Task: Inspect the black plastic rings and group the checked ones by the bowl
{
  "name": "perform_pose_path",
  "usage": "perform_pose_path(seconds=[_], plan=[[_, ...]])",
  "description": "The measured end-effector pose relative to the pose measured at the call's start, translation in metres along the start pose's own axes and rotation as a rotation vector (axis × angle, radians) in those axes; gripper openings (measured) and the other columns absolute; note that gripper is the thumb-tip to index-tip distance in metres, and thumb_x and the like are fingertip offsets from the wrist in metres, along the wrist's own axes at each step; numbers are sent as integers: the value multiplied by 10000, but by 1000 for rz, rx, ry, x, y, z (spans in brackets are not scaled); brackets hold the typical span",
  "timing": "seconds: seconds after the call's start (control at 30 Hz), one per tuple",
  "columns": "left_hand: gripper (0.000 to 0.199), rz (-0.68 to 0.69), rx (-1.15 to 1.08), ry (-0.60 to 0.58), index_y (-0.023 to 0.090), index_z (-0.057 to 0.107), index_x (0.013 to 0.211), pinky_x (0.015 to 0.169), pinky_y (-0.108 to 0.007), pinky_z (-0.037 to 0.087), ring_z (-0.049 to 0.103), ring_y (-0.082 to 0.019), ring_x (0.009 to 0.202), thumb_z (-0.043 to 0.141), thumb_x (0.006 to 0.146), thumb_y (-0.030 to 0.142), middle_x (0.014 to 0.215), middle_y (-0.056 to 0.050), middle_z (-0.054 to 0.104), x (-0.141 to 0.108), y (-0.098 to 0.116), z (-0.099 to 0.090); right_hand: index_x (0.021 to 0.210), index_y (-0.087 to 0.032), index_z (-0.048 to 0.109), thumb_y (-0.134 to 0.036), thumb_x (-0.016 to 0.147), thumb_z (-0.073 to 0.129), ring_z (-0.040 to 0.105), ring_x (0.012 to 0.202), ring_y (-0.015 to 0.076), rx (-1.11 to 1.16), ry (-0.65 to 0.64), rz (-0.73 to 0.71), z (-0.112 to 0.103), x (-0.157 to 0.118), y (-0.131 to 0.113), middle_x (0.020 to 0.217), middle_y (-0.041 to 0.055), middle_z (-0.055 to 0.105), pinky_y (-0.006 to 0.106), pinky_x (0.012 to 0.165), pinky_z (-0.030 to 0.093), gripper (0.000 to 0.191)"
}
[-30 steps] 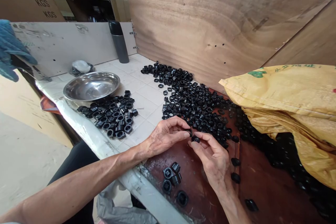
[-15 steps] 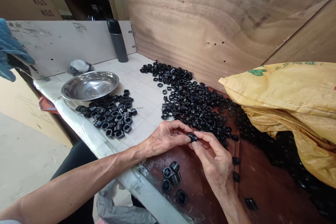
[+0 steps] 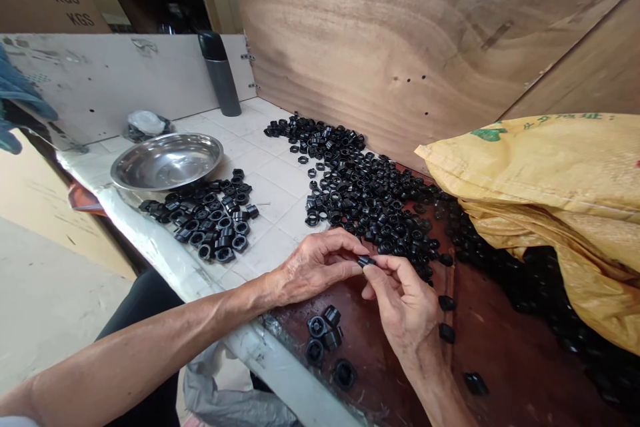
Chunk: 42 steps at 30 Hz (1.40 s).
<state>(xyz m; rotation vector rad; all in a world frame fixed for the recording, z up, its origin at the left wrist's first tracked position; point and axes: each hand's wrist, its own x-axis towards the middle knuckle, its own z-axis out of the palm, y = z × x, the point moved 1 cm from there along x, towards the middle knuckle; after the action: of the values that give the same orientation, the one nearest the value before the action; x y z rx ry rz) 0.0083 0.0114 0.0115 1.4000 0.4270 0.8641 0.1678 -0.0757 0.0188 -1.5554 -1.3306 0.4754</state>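
Taking the steel bowl (image 3: pixel 167 161) as landmark, the left hand (image 3: pixel 320 263) and right hand (image 3: pixel 406 303) meet to its right and nearer the wearer, both pinching one small black part (image 3: pixel 367 261) between thumb and fingertips. A cluster of black fittings (image 3: pixel 213 220) lies just beside the bowl on its near side, while a long heap of black pieces (image 3: pixel 365 180) spreads well to its right, and a dark flask (image 3: pixel 220 75) stands behind it, near the wooden board (image 3: pixel 420 40).
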Motion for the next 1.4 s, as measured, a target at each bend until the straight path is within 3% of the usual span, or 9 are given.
perform_pose_path(seconds=[0.27,0.43,0.57,0.97,1.07,1.23,1.33,1.4], plan=[[184,-4,-10,-5,169,756,1021,887,-317,590,691,-191,997,777,864,262,1129,-86,671,0,0,2,945,-203,714,-391,964,640,658,533,140,-7,-19,4,-1,0,-2,639,-16,693,226,551,532,203],[267,-202,-143,12,149,731,1037,870,-314,570,709,-174,904,811,827,293,1011,-65,722,-1,0,1,983,-236,732,-246,950,664,720,891,184,10,-19,-168,-2,2,-2,969,27,743,288,830,577,76],[352,-349,-222,10,130,709,1061,832,-306,560,712,-157,806,845,784,300,869,-51,746,-1,-2,-1,971,-246,748,-171,957,643,694,1009,197,34,-43,-274,-4,3,-2,1035,40,725,330,935,559,130],[323,-357,-205,39,125,714,1010,813,-291,554,718,-154,808,848,774,302,918,-66,761,1,3,2,1114,-267,710,-281,935,686,682,1129,225,86,-32,-16,-2,-4,7,1158,42,735,373,1022,547,181],[329,-321,-196,38,130,705,1024,846,-323,560,724,-177,861,835,795,327,983,-85,758,1,-2,2,1137,-256,702,-318,918,710,726,1049,208,105,12,8,0,-3,9,1116,45,757,323,935,599,228],[302,-133,-84,37,149,731,1008,843,-338,577,720,-209,918,810,825,375,1074,-98,718,-1,-9,4,1197,-195,693,-378,943,677,749,727,175,-31,89,-62,4,0,9,918,57,780,264,678,631,314],[294,-110,-37,-1,153,743,1033,815,-330,582,714,-196,878,787,849,379,1066,-103,714,-2,-8,5,1147,-190,706,-366,985,621,715,611,161,-140,78,-140,3,0,7,868,54,781,271,632,614,254],[288,-122,-48,5,153,739,1032,828,-334,582,712,-196,884,787,848,369,1046,-96,717,-1,-6,5,1098,-203,709,-344,997,599,731,661,177,-170,47,-187,1,0,7,905,61,783,286,668,614,206]])
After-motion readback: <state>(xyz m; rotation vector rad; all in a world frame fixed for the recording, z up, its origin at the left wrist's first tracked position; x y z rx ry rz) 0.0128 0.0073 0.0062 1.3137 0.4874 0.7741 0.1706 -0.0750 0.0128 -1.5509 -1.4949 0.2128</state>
